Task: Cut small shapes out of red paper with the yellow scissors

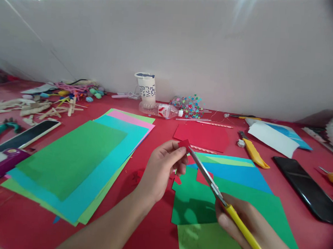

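Observation:
A small piece of red paper [184, 144] is pinched between the thumb and fingers of my left hand [164, 167]. My right hand [241, 215] grips a pair of scissors [204, 171] with yellow handles; the metal blades point up and left. Their tips meet the red paper's right edge, though I cannot tell how far the blades are apart. Beneath both hands lie overlapping green sheets [235, 196] and a blue sheet [231, 175]. Red paper scraps [204, 176] rest on the green, partly hidden behind the blades.
At left is a stack of coloured paper [74, 156]. A clear bottle [161, 110], a white cup [147, 89] and star confetti [190, 105] stand near the wall. To the right lie a yellow utility knife [255, 152] and a black phone [306, 187].

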`<move>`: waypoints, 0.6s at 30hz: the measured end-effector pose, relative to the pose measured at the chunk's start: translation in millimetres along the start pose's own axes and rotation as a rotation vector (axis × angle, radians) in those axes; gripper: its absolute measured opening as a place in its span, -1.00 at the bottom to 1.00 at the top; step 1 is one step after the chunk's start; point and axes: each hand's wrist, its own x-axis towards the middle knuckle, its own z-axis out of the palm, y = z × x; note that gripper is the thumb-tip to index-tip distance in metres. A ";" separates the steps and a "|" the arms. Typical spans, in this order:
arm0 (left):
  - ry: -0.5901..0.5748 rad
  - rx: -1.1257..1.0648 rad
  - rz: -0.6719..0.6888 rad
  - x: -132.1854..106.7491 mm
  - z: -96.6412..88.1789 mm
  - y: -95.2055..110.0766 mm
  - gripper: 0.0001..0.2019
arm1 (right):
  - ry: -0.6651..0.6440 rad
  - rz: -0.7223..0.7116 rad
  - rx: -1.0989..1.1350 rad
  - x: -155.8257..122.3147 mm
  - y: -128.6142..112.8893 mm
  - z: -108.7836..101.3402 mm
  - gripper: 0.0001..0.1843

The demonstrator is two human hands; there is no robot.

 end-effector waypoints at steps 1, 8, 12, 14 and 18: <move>0.002 0.038 0.015 -0.3 -0.3 0.0 -0.82 | -0.002 -0.002 0.002 0.1 0.0 0.4 -0.47; 0.037 0.191 0.051 -4.1 2.8 1.3 -0.80 | -0.082 0.018 0.107 1.6 0.8 1.7 -0.43; 0.054 0.230 0.071 -6.6 7.4 2.7 -0.80 | -0.075 0.029 0.086 0.1 -1.4 0.9 -0.39; 0.062 0.235 0.065 -7.1 8.3 3.0 -0.80 | -0.070 0.040 0.082 -0.7 -2.4 1.0 -0.38; 0.048 0.238 0.045 -6.7 6.3 3.0 -0.79 | -0.094 0.095 0.153 0.0 -2.7 3.5 -0.37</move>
